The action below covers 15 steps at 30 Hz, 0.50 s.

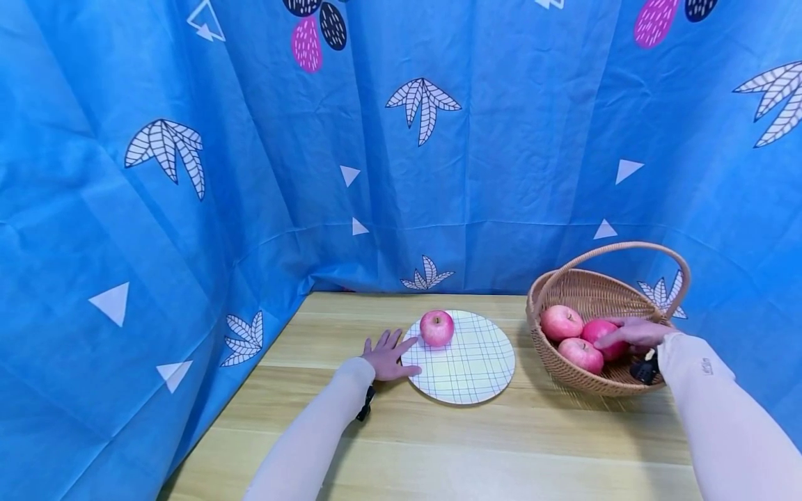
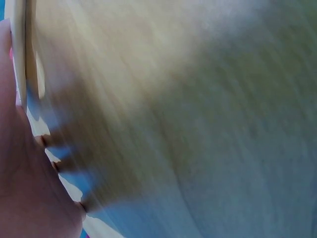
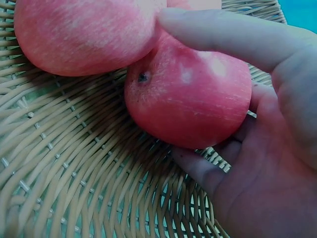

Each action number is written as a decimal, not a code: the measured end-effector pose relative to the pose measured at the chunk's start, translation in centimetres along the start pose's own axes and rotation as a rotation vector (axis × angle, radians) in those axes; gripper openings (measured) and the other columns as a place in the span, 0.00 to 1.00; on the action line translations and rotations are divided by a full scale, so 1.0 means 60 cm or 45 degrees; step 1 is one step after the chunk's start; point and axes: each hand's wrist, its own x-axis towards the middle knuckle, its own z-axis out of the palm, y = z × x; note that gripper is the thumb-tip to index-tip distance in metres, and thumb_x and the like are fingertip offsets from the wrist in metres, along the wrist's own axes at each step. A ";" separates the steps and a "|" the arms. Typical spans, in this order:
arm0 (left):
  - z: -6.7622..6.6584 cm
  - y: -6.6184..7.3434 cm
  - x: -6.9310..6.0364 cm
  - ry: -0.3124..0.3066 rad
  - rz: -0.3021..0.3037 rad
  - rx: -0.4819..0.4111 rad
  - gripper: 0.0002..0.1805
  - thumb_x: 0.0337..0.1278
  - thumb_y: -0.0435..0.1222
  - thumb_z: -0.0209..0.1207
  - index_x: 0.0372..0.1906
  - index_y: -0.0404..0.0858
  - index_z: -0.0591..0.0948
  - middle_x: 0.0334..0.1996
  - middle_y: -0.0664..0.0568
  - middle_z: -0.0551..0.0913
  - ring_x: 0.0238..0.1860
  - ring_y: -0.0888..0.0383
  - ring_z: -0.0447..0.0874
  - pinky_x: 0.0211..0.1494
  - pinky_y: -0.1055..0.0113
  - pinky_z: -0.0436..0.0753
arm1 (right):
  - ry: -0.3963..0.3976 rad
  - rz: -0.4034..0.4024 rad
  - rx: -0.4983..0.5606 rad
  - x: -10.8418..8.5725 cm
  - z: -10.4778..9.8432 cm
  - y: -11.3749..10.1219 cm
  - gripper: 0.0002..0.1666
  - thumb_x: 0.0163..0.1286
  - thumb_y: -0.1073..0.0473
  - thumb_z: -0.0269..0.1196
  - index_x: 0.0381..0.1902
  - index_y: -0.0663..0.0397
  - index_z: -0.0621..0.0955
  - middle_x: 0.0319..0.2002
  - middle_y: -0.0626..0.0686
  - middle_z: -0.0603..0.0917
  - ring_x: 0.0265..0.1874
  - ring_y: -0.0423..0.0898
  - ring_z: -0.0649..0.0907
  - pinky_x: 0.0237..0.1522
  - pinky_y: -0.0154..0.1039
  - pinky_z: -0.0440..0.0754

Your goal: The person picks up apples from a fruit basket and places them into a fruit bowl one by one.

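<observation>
Inside the wicker basket (image 1: 570,376), the right hand (image 1: 638,334) grips a red apple (image 1: 599,331). In the right wrist view that apple (image 3: 190,99) lies between the thumb and the curled fingers of the hand (image 3: 262,139), against another apple (image 3: 84,34). Two paler apples (image 1: 561,323) (image 1: 581,355) rest beside it in the basket. The left hand (image 1: 388,358), fingers spread, touches the left rim of a round checked plate (image 1: 470,376). One apple (image 1: 436,328) sits on the plate near its upper left edge. The left wrist view shows part of the left hand (image 2: 34,173).
A light wooden table (image 1: 438,452) carries the plate and basket. The basket's arched handle (image 1: 617,245) rises above the apples at the right. A blue patterned curtain (image 1: 407,174) hangs behind the table and along its left side.
</observation>
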 end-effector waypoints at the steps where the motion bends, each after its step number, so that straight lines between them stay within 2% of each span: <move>1: -0.001 0.001 -0.001 -0.001 -0.002 0.001 0.51 0.51 0.80 0.44 0.80 0.69 0.48 0.83 0.52 0.40 0.82 0.43 0.32 0.77 0.32 0.34 | 0.010 0.008 0.003 0.000 0.001 -0.001 0.45 0.69 0.50 0.64 0.73 0.68 0.60 0.55 0.57 0.80 0.51 0.49 0.80 0.53 0.46 0.80; 9: 0.001 0.001 0.002 0.003 0.003 0.016 0.51 0.51 0.79 0.45 0.80 0.68 0.49 0.83 0.50 0.41 0.82 0.43 0.33 0.77 0.31 0.35 | 0.052 0.009 -0.054 0.001 0.002 0.000 0.47 0.66 0.49 0.66 0.72 0.71 0.61 0.55 0.59 0.79 0.52 0.50 0.79 0.51 0.43 0.81; 15: 0.001 0.001 0.002 0.001 0.004 0.012 0.51 0.51 0.80 0.44 0.80 0.68 0.48 0.83 0.50 0.40 0.82 0.42 0.32 0.77 0.31 0.35 | 0.040 -0.009 0.023 0.002 0.002 0.007 0.46 0.68 0.53 0.66 0.72 0.74 0.60 0.55 0.59 0.80 0.52 0.49 0.81 0.53 0.43 0.81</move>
